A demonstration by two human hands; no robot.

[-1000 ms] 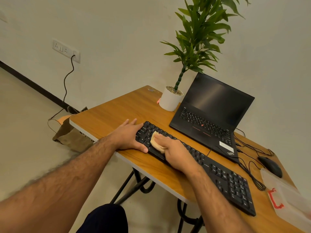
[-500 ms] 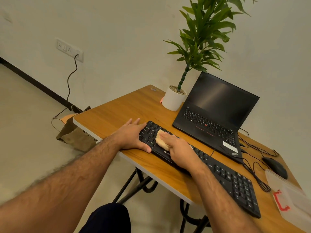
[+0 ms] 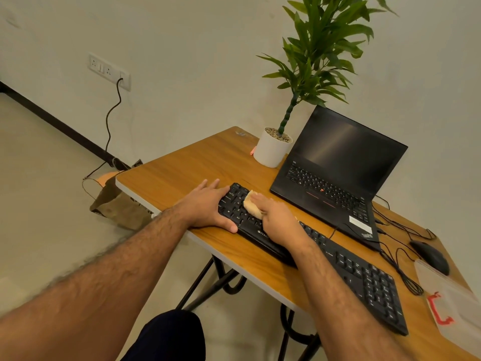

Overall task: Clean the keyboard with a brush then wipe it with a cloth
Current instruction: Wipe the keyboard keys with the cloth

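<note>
— Where do the arms sit?
— Both forearms enter bare from the lower edge of the frame and converge on its centre.

— The left hand [image 3: 207, 208]?
— Palm down, fingers straight and together, thumb stretched toward frame right, just left of centre.

— And the right hand [image 3: 279, 221]?
— Just right of centre, knuckles up, fingers pressing down on a pale cloth [image 3: 252, 205] under them.

A smooth, warm-brown wood-grain tabletop [image 3: 182, 173] with a pale edge is being carried on black metal tube legs [image 3: 223, 280]. A matt black plastic keyboard [image 3: 364, 280] is being rubbed with a soft, pale yellow cloth [image 3: 251, 205]. A faint sheen is being shown by the black laptop's dark screen [image 3: 346, 149], beside a smooth white plant pot [image 3: 269, 153] and a translucent, frosted plastic box [image 3: 453, 303].
</note>
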